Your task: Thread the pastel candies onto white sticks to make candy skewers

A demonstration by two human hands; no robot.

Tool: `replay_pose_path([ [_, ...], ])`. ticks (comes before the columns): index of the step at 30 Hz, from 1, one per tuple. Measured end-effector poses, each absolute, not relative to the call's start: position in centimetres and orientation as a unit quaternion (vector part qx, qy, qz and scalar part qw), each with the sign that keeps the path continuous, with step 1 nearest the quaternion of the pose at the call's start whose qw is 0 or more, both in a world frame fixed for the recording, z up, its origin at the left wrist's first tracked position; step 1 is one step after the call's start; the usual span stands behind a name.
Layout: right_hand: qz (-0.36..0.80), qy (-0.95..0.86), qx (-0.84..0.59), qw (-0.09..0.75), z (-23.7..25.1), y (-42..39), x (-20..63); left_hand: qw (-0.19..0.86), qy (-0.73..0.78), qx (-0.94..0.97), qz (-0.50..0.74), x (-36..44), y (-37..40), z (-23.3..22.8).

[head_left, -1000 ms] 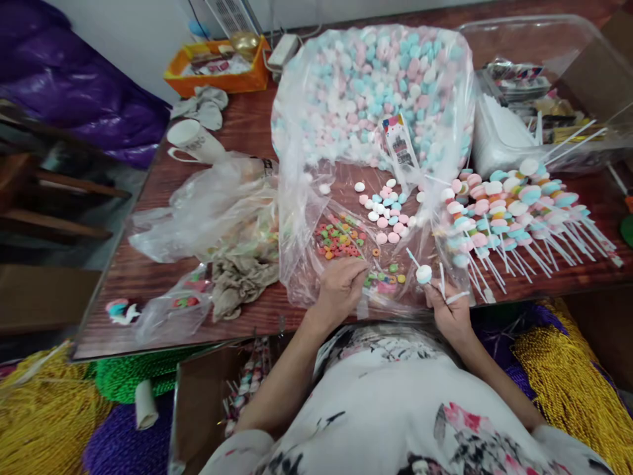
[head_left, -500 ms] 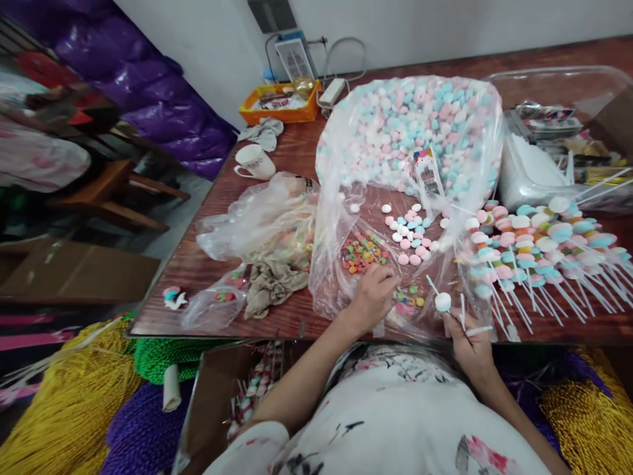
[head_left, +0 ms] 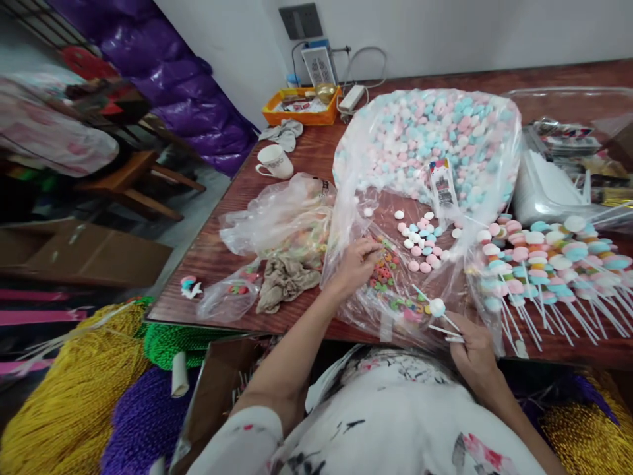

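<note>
Left hand [head_left: 353, 264] pinched among cereal rings [head_left: 383, 272] on plastic sheet [head_left: 376, 218]. Right hand [head_left: 472, 346] clamped on sticks [head_left: 442, 328], one apparently carrying a candy disc [head_left: 437, 307]. Risk: sheet tugged, rings scattering off tabletop [head_left: 222, 224]; disc slipping off.

The desk [head_left: 306, 155] is dark reddish wood with a visible grain and a slight sheen. Over it lies a clear plastic bag [head_left: 390, 198], thin, glossy and crinkled, holding matt, chalky-looking pastel candy discs [head_left: 430, 128]. The small ring candies [head_left: 383, 270] look smooth and bright (almost glazed). The sticks [head_left: 534, 310] are slim white plastic. A crumpled beige cloth [head_left: 287, 282] looks soft and matt, the white mug [head_left: 275, 161] glazed ceramic.
</note>
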State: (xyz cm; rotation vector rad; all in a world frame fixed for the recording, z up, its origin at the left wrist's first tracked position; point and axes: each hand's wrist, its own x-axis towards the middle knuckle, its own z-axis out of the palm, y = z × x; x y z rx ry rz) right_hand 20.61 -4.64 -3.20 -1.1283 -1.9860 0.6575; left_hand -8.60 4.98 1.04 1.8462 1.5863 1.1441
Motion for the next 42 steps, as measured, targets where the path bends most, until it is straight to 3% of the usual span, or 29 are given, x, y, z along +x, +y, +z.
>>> replay_pose_path([
  [4, 0.221, -0.789, -0.465, 0.335, -3.5, -4.5, 20.2, 0.16, 0.592, 0.743, 0.268, -9.9, 8.6, 0.6],
  [9, 0.213, -0.779, -0.466, 0.361, -4.3, -4.7, 20.2, 0.076, 0.605, 0.786, 0.1, -12.3, 8.9, 0.3],
  [15, 0.206, -0.773, -0.46, 0.384, -4.8, -4.7, 20.3, 0.086, 0.611, 0.773, 0.145, -14.1, 7.1, -0.4],
  [25, 0.157, -0.801, -0.457, 0.353, -5.1, -4.9, 20.3, 0.045, 0.624, 0.69, 0.365, -14.2, 4.5, -0.9],
  [36, 0.125, -0.813, -0.473, 0.317, -4.8, -4.8, 20.1, 0.093, 0.595, 0.693, 0.397, -14.0, 6.9, 2.0],
  [42, 0.125, -0.815, -0.471, 0.312, -4.8, -4.7, 20.1, 0.117, 0.584, 0.777, 0.205, -13.3, 10.3, 1.6],
])
